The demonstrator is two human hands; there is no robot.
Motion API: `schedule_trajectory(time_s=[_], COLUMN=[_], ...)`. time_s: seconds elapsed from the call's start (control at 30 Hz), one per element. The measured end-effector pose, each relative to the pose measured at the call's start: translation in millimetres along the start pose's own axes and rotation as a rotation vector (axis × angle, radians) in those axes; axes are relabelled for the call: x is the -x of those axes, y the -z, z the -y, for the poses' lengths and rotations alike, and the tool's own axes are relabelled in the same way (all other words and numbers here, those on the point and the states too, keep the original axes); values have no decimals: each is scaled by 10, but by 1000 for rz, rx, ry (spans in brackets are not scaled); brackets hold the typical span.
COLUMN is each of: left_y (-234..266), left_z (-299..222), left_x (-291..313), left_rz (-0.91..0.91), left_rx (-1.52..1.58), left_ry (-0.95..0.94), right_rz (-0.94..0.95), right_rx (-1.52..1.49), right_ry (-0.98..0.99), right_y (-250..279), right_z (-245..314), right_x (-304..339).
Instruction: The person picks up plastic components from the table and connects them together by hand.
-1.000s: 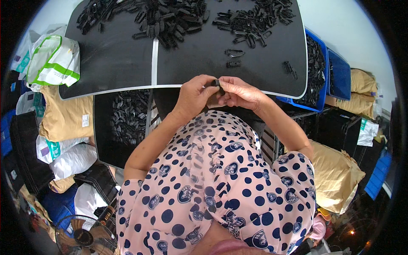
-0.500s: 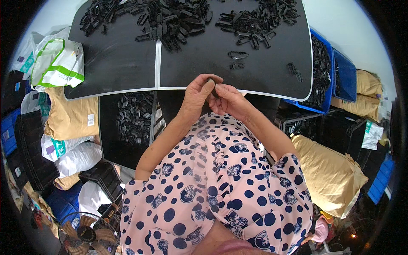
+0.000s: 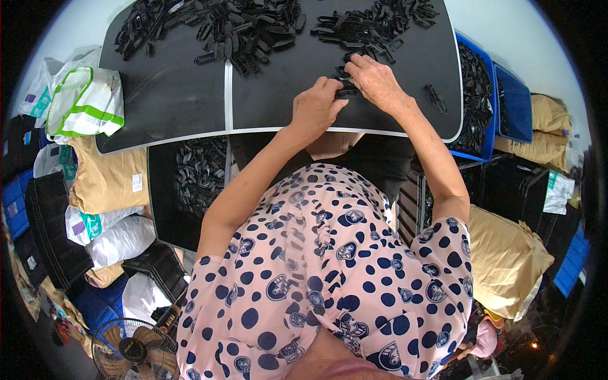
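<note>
Over the black table (image 3: 171, 95), my two hands work close together among small, oblong black plastic parts. My left hand (image 3: 315, 106) has its thumb and fingers curled round the left end of one part (image 3: 348, 93) lying near the table's front. Just beyond, my right hand (image 3: 379, 83) is bent down with its fingertips closed at another black part (image 3: 342, 73), which they partly cover. A single loose part (image 3: 436, 98) lies off to the right. Heaps of similar parts (image 3: 247, 35) spread along the far side, with a second heap (image 3: 373, 28) beyond my right hand.
Blue bins (image 3: 493, 120) filled with black parts stand against the table's right side. A white and green bag (image 3: 95, 104) sits at its left end. Below are brown sacks (image 3: 107, 177), a tray of parts (image 3: 199, 177) and a fan (image 3: 133, 349). Another brown sack (image 3: 506, 259) is at right.
Both hands were together at the table's front edge, fingers round a small dark piece. They have moved forward onto the table and apart, to the two loose parts there.
</note>
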State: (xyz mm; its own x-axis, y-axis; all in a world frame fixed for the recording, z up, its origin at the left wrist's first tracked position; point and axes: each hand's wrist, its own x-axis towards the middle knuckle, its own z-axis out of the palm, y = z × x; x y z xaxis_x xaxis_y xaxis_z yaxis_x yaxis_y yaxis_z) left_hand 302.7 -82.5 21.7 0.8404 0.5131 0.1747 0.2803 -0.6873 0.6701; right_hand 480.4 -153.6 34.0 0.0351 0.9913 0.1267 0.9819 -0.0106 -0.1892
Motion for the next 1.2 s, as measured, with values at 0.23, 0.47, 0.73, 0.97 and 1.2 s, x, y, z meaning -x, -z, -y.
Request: schedule_trajectory(time_s=[0.23, 0.47, 0.73, 0.97, 1.2], left_y=[-136, 135, 613, 717, 661], left_z=[57, 154, -42, -64, 25], left_x=[-110, -5, 86, 157, 239], left_rz=[84, 4, -72, -92, -91], left_rx=[-125, -41, 495, 640, 653], left_ry=[-70, 20, 152, 95, 34], right_rz=[-155, -131, -34, -61, -22], right_rx=[-725, -1188, -2113, -2191, -1999], right_ry=[-368, -600, -568, -497, -476], right_y=[52, 83, 122, 310, 370], right_z=[-224, -79, 493, 751, 747], right_x=[-5, 62, 24, 31, 76])
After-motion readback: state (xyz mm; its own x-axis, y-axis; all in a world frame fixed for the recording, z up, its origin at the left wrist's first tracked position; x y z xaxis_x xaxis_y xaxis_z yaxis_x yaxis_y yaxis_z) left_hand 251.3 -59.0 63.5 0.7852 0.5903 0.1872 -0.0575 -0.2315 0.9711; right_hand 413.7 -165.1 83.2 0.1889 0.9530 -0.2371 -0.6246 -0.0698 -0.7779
